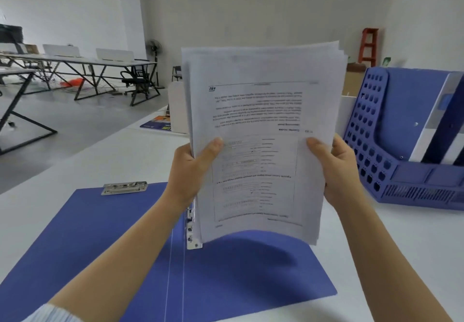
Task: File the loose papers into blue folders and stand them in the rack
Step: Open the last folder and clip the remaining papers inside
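We see both hands holding the stack of papers (pixel 263 120) upright above the tabletop (pixel 401 259). The left hand (pixel 193 168) grips the stack's left edge, with the thumb on the printed front sheet and the fingers behind. The right hand (pixel 334 171) grips the right edge the same way. The print on the front sheet reads upside down to us, and the sheets fan slightly at the top.

Under the stack, a blue folder (pixel 100 246) lies open and flat on the tabletop. The papers' lower edge hangs above its right leaf and casts a shadow there. A metal clip (pixel 124 188) sits at the top of the left leaf, and a second clamp (pixel 190 228) runs along the spine, just beside the papers' lower left corner.

To the right stands the blue rack (pixel 391 166), which has folders (pixel 426 110) leaning inside it. We also make out a red stepladder (pixel 369 46) by the far wall.
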`<state>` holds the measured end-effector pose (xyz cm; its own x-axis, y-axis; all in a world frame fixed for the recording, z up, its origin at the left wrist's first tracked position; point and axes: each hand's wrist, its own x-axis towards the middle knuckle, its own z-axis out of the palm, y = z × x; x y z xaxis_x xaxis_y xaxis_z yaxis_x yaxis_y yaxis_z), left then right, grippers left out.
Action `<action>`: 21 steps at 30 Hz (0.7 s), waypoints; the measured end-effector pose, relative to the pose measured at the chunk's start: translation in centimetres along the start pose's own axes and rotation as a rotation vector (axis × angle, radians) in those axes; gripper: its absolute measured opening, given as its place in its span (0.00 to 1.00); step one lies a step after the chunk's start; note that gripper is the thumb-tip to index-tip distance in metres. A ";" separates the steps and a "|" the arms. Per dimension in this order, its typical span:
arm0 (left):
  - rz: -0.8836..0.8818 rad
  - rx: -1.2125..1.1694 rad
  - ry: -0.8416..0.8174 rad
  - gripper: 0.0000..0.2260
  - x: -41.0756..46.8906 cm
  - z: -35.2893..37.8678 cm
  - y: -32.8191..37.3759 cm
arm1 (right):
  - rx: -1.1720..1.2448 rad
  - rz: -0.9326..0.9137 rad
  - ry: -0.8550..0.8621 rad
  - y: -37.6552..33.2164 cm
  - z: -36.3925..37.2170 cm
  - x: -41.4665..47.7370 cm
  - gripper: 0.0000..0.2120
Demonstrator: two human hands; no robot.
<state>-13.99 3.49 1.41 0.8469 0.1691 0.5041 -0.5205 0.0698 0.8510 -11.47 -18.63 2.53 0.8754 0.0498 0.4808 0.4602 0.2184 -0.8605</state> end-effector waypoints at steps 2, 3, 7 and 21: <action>0.005 -0.084 -0.008 0.05 0.0 -0.3 0.2 | 0.018 -0.035 -0.025 0.2 0.0 -0.1 0.19; 0.013 -0.123 -0.031 0.07 0.1 -0.5 0.1 | 0.006 -0.041 -0.031 0.4 -0.1 -0.2 0.25; -0.026 -0.137 -0.118 0.17 -0.4 -1.5 -0.7 | 0.024 0.016 -0.076 1.6 -0.8 -0.8 0.30; -0.473 0.502 -0.059 0.20 -0.1 -2.1 -7.0 | -0.602 0.599 0.028 8.5 -3.5 -2.3 0.07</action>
<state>-10.67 5.04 -4.90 0.9824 0.1779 0.0566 0.0079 -0.3425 0.9395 -9.04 -20.33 -6.42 0.9960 -0.0341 -0.0822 -0.0890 -0.3936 -0.9150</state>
